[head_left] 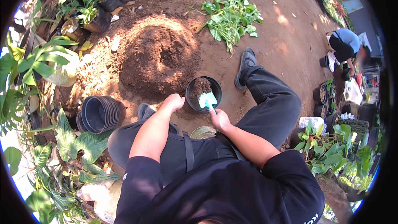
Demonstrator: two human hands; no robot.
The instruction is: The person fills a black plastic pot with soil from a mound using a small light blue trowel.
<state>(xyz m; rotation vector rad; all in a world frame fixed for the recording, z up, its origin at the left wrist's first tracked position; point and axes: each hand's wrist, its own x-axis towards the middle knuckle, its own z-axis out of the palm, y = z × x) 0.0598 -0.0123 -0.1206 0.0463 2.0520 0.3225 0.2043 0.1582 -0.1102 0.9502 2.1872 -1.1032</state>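
Note:
A black round pot (218, 86) stands on the ground between my feet, with brown soil (202, 86) heaped inside it. My right hand (220, 120) is closed around the handle of a turquoise hand trowel (207, 99). The trowel's blade lies inside the pot, against the near side of the soil. Just left of the pot's rim, my left hand (175, 102) is curled into a fist, with nothing visible in it. Beyond it rises a large mound of loose soil (159, 58) with a hollow in its middle.
A nested stack of black pots (99, 115) lies tipped at my left. Leafy green cuttings (232, 16) are piled on the ground ahead. Potted plants (97, 18) line the far left edge. At the far right a person in blue (347, 39) bends over among pots.

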